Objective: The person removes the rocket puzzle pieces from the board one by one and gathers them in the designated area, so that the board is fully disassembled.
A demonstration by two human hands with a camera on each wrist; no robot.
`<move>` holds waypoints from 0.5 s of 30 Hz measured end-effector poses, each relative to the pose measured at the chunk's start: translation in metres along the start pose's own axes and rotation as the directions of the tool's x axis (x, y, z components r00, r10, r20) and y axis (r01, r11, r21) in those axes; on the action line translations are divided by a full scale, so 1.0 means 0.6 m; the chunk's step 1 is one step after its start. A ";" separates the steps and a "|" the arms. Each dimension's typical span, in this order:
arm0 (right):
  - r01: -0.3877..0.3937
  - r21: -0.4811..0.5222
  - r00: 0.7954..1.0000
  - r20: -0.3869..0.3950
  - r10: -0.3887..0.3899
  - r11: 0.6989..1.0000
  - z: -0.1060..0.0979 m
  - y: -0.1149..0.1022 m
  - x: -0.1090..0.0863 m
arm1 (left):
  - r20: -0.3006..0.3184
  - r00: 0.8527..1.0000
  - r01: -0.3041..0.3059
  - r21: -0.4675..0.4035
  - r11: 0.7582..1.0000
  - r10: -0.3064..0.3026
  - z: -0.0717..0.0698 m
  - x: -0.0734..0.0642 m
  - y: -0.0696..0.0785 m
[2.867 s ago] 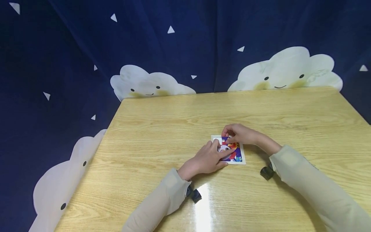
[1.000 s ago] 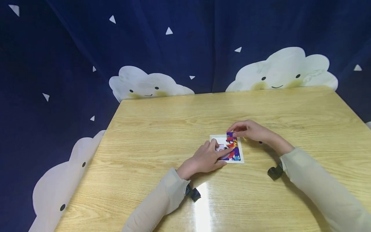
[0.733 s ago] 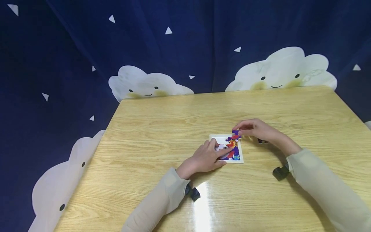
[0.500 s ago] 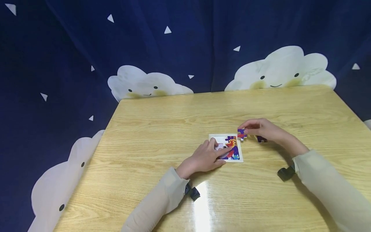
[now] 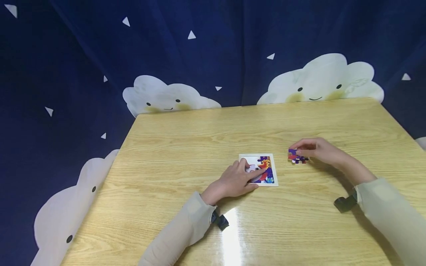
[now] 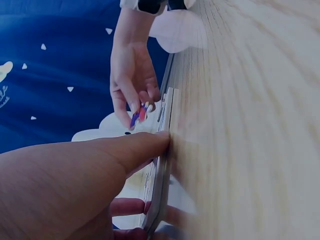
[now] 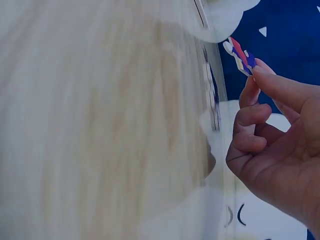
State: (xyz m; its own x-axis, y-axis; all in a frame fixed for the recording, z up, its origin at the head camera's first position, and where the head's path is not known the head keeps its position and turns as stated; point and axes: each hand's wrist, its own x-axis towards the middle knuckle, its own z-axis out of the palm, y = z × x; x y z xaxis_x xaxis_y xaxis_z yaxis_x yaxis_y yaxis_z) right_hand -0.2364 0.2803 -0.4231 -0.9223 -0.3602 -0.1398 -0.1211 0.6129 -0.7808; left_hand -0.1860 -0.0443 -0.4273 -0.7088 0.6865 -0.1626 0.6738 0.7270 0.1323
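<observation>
A small jigsaw puzzle in a white square frame (image 5: 275, 173) lies on the table, its left part showing bare white and its right part a purple, red and orange picture. My left hand (image 5: 235, 180) rests on it, index finger stretched across the picture and thumb against the near edge, as the left wrist view shows. To the right of the frame, my right hand (image 5: 321, 150) pinches a purple and red puzzle piece (image 7: 241, 56) between thumb and fingertip, raised above the tabletop. Beneath it, other dark puzzle pieces (image 7: 214, 95) lie on the table, partly hidden in the head view.
The light wood table (image 5: 186, 147) stretches well past both hands. A dark blue curtain (image 5: 206, 55) with white clouds and triangles hangs behind it and along its left side. Black wrist cameras (image 5: 220, 221) hang below both sleeves.
My right hand has lifted a puzzle piece out of the frame's upper part and carried it right, over the loose pieces. More white base shows in the frame. My left hand has stayed on the puzzle.
</observation>
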 end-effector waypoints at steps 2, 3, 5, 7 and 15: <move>-0.006 -0.003 1.000 -0.009 0.006 1.000 -0.005 0.006 -0.007 | 0.000 1.000 0.002 0.004 1.000 -0.002 0.001 0.000 0.000; -0.013 -0.009 1.000 -0.013 0.013 1.000 -0.008 0.009 -0.011 | -0.001 1.000 0.003 0.005 1.000 -0.003 0.001 0.000 -0.001; -0.019 -0.022 1.000 -0.021 0.019 1.000 -0.014 0.014 -0.017 | -0.003 1.000 0.005 0.012 1.000 -0.004 0.002 0.000 -0.001; -0.021 -0.035 0.999 -0.030 0.020 0.999 -0.018 0.019 -0.022 | -0.003 1.000 0.006 0.014 1.000 -0.006 0.002 0.000 -0.001; -0.026 -0.077 0.998 -0.056 0.022 0.997 -0.034 0.044 -0.038 | -0.002 1.000 -0.001 0.003 1.000 0.001 0.001 0.000 0.000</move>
State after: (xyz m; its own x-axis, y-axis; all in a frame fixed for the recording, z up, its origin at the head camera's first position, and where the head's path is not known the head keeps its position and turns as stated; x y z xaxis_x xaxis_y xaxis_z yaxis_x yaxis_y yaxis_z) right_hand -0.2259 0.3191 -0.4278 -0.9440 -0.3063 -0.1225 -0.1244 0.6745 -0.7277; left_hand -0.1861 -0.0443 -0.4282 -0.7088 0.6870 -0.1603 0.6750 0.7265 0.1291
